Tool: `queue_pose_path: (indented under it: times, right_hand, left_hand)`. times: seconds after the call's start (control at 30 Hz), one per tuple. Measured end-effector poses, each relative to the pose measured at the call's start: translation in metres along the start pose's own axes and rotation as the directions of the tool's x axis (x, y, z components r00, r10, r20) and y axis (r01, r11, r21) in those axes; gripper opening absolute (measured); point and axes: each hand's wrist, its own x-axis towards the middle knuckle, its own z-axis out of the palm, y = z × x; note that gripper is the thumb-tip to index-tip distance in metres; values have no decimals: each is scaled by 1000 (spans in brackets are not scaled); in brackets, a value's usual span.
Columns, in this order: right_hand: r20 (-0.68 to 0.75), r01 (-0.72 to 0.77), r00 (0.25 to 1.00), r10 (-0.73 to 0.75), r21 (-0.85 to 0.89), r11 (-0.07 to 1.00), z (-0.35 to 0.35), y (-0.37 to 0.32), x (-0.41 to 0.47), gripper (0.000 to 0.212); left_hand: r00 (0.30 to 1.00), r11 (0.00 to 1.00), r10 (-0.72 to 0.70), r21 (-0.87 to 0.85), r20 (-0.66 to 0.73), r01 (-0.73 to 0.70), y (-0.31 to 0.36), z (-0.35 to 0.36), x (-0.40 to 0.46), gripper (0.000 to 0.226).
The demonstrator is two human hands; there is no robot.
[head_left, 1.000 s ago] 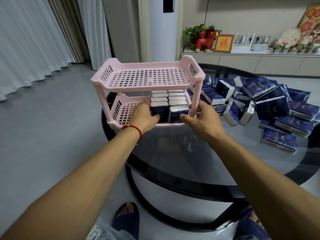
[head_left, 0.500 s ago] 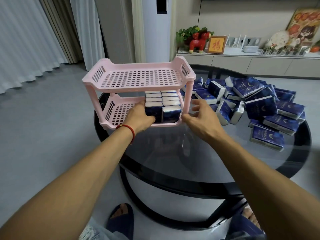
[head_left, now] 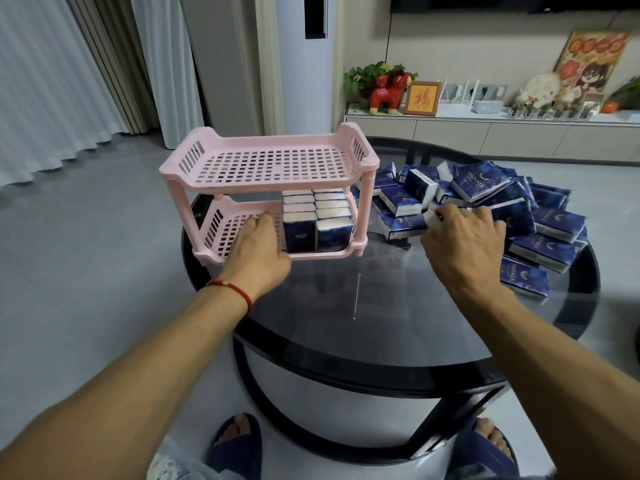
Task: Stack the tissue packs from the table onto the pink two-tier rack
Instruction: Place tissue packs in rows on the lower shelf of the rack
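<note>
Your left hand lies palm down on the front rim of the pink two-tier rack, fingers spread loosely and flat, reaching into the lower tier; they enclose nothing. Just right of those fingertips, touching or nearly so, stands the block of stacked tissue packs: two columns running back along the shelf, soft plastic wrap, dark blue faces toward you, white ends upward. It fills the right part of the lower tier. The part of that tier left of your fingers is bare grid.

Rack: matte moulded plastic, rectangular perforated shelves, slotted end walls, round corner posts. Its upper tier holds no packs. It stands at the left edge of the glass table, a round smoked-glass top with a black rim, glossy and reflective.

Your right hand is out to the right of the rack, knuckles up, fingers curled down over the near edge of the loose pile of tissue packs. The fingertips touch the white end of a pack; whether they have closed on it, you cannot tell from this view.

The pile is irregular: flat pillow-shaped packs, overlapping and tilted, running from just beyond your right fingertips out to the table's right rim. Between the two hands and toward you, the glass is bare.
</note>
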Motion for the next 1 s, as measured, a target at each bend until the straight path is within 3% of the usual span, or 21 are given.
queue_pose_path:
  times: [0.1, 0.2, 0.27, 0.33, 0.5, 0.57, 0.67, 0.73, 0.8, 0.9, 1.0]
  right_hand:
    - [79, -168, 986, 149, 396, 903, -28, -1, -5, 26]
    - [418, -400, 901, 113, 704, 586, -61, -7, -21, 28]
    - [571, -514, 821, 11, 730, 451, -74, -14, -36, 16]
    - [641, -585, 766, -48, 727, 359, -76, -22, -48, 20]
    - [685, -648, 718, -125, 723, 240, -69, -38, -55, 30]
    - [675, -634, 729, -115, 729, 257, -66, -42, -50, 23]
    - [623, -518, 779, -77, 707, 482, -56, -45, -43, 14]
    - [512, -322, 855, -83, 649, 690, -47, -46, -41, 14]
    - [365, -80, 915, -171, 582, 809, -36, -48, -41, 21]
    - [217, 204, 917, -334, 464, 862, -21, -57, -38, 42]
    - [223, 217, 917, -332, 419, 882, -12, -70, -32, 55]
  left_hand:
    - [933, 946, 299, 191, -199, -262, 14, -2, -35, 41]
    - [833, 845, 521, -24, -185, -534, 39, 6, -57, 42]
    - [835, 808, 543, -219, -84, -547, 52, 15, -64, 56]
    - [828, 802, 558, -228, -46, -553, 58, 23, -68, 63]
    - [906, 859, 418, -298, -61, -416, 52, 20, -64, 42]
    - [939, 883, 338, -323, -63, -340, 42, 12, -57, 37]
    - [971, 920, 207, -314, -121, -236, 22, -3, -42, 34]
    - [971, 928, 144, -315, -192, -200, 11, -10, -33, 31]
    - [959, 935, 129, -290, -252, -202, 3, -14, -26, 28]
    - [939, 938, 152, -254, -307, -235, -4, -13, -18, 29]
    - [941, 940, 139, -258, -307, -223, -8, -5, -11, 29]
